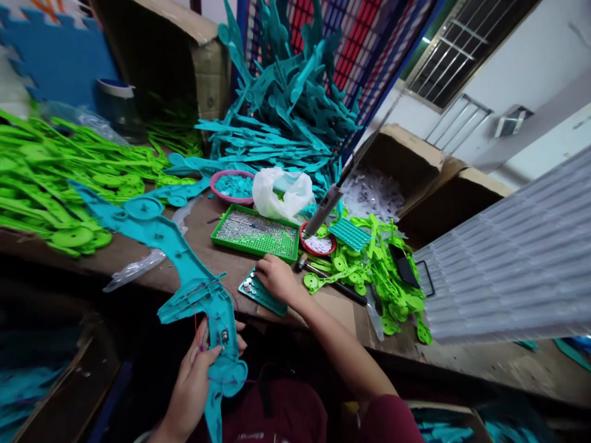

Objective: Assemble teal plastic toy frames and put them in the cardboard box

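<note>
My left hand [196, 369] is closed around the lower part of a teal plastic toy bow half [173, 243], its open inner side facing up. Thin red and purple wires and a small metal part [225, 336] show inside it, by my thumb. My right hand [278, 279] reaches over a small teal tray [265, 299] at the bench edge, its fingers bent together above several shiny round discs like button cells [249, 283]. What the fingertips pinch, if anything, is hidden. Just behind lies a green basket tray [256, 247] full of small metal screws.
Green plastic parts pile up at left [41, 178] and right [388, 277]; teal parts [286, 104] heap at the back. A pink bowl [233, 198], white plastic bag [284, 194], red bowl [318, 249], hanging electric screwdriver [324, 209] and hammer [330, 280] are nearby.
</note>
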Motion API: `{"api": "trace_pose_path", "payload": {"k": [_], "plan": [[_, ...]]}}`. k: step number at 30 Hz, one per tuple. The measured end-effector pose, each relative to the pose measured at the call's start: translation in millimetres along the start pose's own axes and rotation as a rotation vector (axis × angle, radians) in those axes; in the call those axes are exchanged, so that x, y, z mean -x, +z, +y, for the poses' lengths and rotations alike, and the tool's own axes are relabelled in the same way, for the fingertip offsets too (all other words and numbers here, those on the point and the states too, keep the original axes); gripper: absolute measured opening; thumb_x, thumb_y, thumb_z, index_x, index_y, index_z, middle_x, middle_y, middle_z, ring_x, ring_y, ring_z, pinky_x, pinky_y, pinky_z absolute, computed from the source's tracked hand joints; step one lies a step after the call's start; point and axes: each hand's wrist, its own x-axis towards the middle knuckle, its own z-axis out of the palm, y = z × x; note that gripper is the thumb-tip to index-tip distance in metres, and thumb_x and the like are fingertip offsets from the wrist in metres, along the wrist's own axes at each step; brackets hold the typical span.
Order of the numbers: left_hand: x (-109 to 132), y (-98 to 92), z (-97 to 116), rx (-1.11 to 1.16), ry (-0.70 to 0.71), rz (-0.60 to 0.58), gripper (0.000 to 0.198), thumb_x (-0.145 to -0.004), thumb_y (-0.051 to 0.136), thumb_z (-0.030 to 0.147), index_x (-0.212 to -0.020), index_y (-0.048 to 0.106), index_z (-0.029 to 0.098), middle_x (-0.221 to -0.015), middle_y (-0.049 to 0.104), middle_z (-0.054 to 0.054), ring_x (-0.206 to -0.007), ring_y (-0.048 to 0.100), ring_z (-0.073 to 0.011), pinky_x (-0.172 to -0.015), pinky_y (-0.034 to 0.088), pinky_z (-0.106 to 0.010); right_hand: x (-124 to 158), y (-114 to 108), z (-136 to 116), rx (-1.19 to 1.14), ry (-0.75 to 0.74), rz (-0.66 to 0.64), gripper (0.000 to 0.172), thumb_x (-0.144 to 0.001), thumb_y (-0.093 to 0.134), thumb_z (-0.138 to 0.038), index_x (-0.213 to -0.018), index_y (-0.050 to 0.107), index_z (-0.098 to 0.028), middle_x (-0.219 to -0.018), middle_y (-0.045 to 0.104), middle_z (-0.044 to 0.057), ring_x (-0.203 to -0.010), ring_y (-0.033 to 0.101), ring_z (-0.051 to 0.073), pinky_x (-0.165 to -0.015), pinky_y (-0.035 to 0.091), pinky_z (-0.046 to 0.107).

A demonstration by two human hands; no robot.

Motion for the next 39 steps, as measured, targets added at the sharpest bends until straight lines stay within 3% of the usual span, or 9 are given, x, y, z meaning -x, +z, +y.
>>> {"api": "trace_pose_path", "payload": {"k": [9, 12, 14, 17, 19, 23, 28, 33, 39], "plan": [[-15.6, -1.6, 24.0, 0.079, 0.056, 0.029, 0.043, -0.080, 0.057, 0.037, -0.116, 0.058, 0.013, -0.092, 0.071, -0.007, -0.084, 0.065, -0.0217, -0.071, 0.052, -0.026, -4.2, -2.8, -0.4, -0.028, -0.022, -0.091, 0.007, -0.090, 0.059, -0.009, -0.087, 0.058, -0.015, -0.089, 0.058, 0.005, -0.084, 0.054, 0.017, -0.075, 0.041, 0.027], [-21.0, -1.0, 28.3, 0.071, 0.033, 0.019, 0.046, -0.079, 0.056, 0.037, -0.117, 0.059, 0.012, -0.091, 0.072, -0.008, -0.081, 0.067, -0.0235, -0.069, 0.053, -0.029, 11.5, -6.5, -16.2, -0.226, -0.058, 0.023, 0.004, -0.094, 0.056, -0.015, -0.090, 0.056, -0.016, -0.089, 0.060, 0.004, -0.082, 0.055, 0.016, -0.075, 0.045, 0.027], [-23.5, 0.0, 25.9, 0.045, 0.029, 0.098, 0.051, -0.077, 0.058, 0.036, -0.123, 0.058, 0.013, -0.103, 0.073, -0.008, -0.096, 0.067, -0.0265, -0.079, 0.055, -0.031, 29.8, -6.8, -34.8, -0.397, -0.158, 0.167, 0.005, -0.097, 0.054, -0.020, -0.093, 0.055, -0.017, -0.091, 0.061, 0.004, -0.084, 0.057, 0.016, -0.076, 0.048, 0.028], [-24.0, 3.4, 16.8, 0.004, 0.056, 0.255, 0.062, -0.074, 0.061, 0.034, -0.133, 0.055, 0.017, -0.136, 0.060, -0.008, -0.134, 0.048, -0.0292, -0.106, 0.044, -0.033, 55.5, -3.1, -62.3, -0.402, -0.340, 0.328, 0.005, -0.098, 0.052, -0.020, -0.098, 0.056, -0.017, -0.094, 0.062, 0.007, -0.088, 0.058, 0.017, -0.078, 0.051, 0.029], [-21.9, 6.9, 10.6, 0.003, 0.059, 0.251, 0.067, -0.073, 0.061, 0.034, -0.136, 0.052, 0.015, -0.148, 0.050, -0.007, -0.144, 0.034, -0.0288, -0.116, 0.034, -0.033, 66.0, 1.0, -72.4, -0.296, -0.407, 0.390, 0.007, -0.097, 0.051, -0.015, -0.102, 0.057, -0.014, -0.095, 0.063, 0.009, -0.089, 0.058, 0.018, -0.076, 0.051, 0.029], [-16.6, 14.5, 4.8, 0.027, 0.053, 0.188, 0.068, -0.074, 0.061, 0.034, -0.138, 0.051, 0.012, -0.150, 0.047, -0.009, -0.145, 0.032, -0.0283, -0.122, 0.024, -0.038, 76.5, 8.6, -70.3, -0.210, -0.433, 0.477, 0.010, -0.095, 0.053, -0.011, -0.104, 0.057, -0.012, -0.095, 0.064, 0.011, -0.085, 0.058, 0.018, -0.073, 0.052, 0.030], [-15.8, 22.0, 6.3, 0.031, 0.066, 0.157, 0.064, -0.072, 0.063, 0.034, -0.134, 0.058, 0.015, -0.148, 0.049, -0.006, -0.146, 0.030, -0.0296, -0.120, 0.029, -0.038, 86.3, 14.6, -59.3, -0.189, -0.433, 0.531, 0.014, -0.095, 0.053, -0.011, -0.108, 0.058, -0.014, -0.095, 0.064, 0.011, -0.085, 0.059, 0.020, -0.072, 0.053, 0.032], [-18.8, 25.2, 4.4, -0.002, 0.088, 0.121, 0.063, -0.076, 0.061, 0.033, -0.136, 0.055, 0.014, -0.153, 0.043, -0.006, -0.146, 0.029, -0.0275, -0.121, 0.025, -0.036, 89.4, 11.8, -58.4, -0.190, -0.414, 0.494, 0.012, -0.096, 0.052, -0.011, -0.106, 0.059, -0.013, -0.095, 0.064, 0.012, -0.086, 0.057, 0.019, -0.073, 0.053, 0.031], [-17.6, 20.4, -8.4, 0.019, 0.034, 0.011, 0.066, -0.083, 0.059, 0.034, -0.145, 0.047, 0.018, -0.155, 0.040, -0.005, -0.146, 0.028, -0.0284, -0.122, 0.023, -0.038, 90.3, 2.6, -51.3, -0.352, -0.381, 0.308, 0.011, -0.099, 0.049, -0.017, -0.099, 0.059, -0.014, -0.096, 0.061, 0.010, -0.086, 0.056, 0.017, -0.075, 0.053, 0.029]]}}
